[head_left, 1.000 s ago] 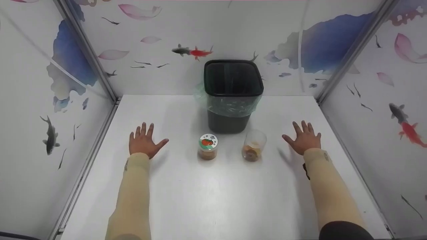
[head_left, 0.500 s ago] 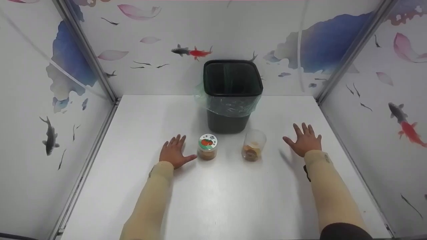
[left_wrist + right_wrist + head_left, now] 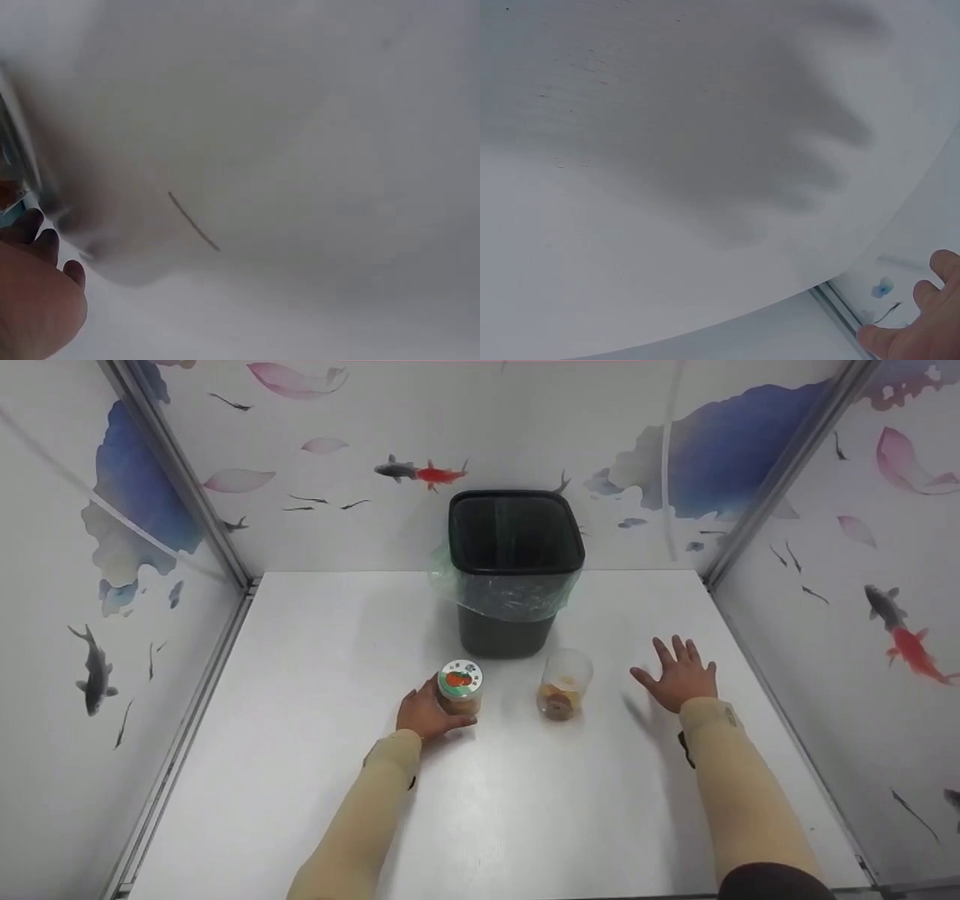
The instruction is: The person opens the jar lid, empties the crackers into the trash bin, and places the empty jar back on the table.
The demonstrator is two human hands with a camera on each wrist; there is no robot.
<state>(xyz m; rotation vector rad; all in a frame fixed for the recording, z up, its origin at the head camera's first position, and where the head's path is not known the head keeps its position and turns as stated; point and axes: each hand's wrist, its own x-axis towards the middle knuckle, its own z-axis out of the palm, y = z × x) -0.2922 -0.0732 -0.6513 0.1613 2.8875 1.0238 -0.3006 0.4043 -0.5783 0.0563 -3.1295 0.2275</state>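
A small jar (image 3: 460,681) with a white and green lid bearing a red-orange picture stands upright on the table. The left hand (image 3: 426,715) grips it from the left, thumb across its front and the other fingers partly hidden behind it. In the left wrist view that hand (image 3: 37,300) shows only at the left edge. To the jar's right stands a clear container (image 3: 564,687) with brownish-yellow contents, touched by neither hand. Further right is the right hand (image 3: 681,682), fingers spread and holding nothing; the right wrist view catches part of this hand (image 3: 922,322) at the lower right.
Behind the jar and the clear container stands a black bin (image 3: 506,634) lined with a pale green bag. The white table (image 3: 555,810) is enclosed by printed panels at the back and both sides, with metal strips along the side edges.
The left hand has moved right from the left part of the table to the jar and closed round it. The right hand has stayed in place. The head view has shifted slightly.
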